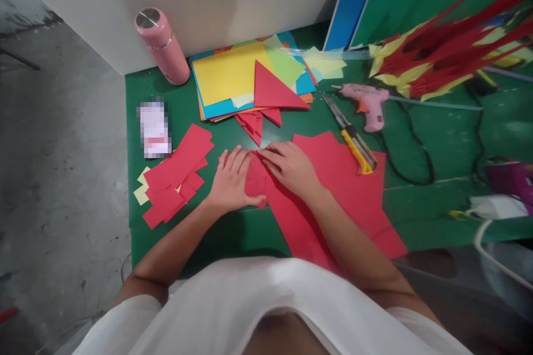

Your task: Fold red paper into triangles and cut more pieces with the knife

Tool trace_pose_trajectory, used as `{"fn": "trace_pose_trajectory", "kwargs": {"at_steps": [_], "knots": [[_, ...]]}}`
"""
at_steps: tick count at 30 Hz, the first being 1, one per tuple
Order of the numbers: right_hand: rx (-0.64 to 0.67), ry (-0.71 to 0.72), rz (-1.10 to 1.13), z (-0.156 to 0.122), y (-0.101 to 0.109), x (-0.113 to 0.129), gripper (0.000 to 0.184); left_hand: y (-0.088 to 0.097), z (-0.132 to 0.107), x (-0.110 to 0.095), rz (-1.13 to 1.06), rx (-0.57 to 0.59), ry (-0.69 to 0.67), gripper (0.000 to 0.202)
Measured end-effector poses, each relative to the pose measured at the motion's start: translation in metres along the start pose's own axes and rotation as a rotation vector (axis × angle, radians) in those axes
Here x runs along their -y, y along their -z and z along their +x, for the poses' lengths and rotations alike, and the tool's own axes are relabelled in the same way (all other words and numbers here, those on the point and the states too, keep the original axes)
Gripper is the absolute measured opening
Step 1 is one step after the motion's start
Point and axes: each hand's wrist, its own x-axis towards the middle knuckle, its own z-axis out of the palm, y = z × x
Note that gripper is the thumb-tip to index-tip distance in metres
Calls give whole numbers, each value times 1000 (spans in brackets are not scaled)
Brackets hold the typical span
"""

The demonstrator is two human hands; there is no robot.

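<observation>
My left hand (231, 180) lies flat, fingers stretched and thumb spread, pressing on a small folded piece of red paper (257, 182). My right hand (295, 169) has its fingers drawn together at the top corner of that paper, seemingly pinching it; the fingertips partly hide the contact. Under my right forearm lie large red paper sheets (353, 199). Just beyond my hands, several small folded red pieces (252, 125) stick out from below a stack of coloured paper. A red paper triangle (277, 91) rests on that stack.
Left of my hands are red paper strips (179, 158) and a phone (154, 130). A pink bottle (164, 47) stands behind. To the right lie a yellow utility knife (352, 138), blade extended, a pink glue gun (368, 102) with its cord, and red-yellow paper flames (445, 50).
</observation>
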Motion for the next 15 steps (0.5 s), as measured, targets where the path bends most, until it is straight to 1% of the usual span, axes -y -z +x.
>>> {"fn": "trace_pose_trajectory", "kwargs": {"at_steps": [8,15], "knots": [[22,12,1,1,2,-1,33,3,1,-1,33,47,6,107],[3,-20,24,-1,0,-1,33,3,1,-1,38,59,4,107]]}}
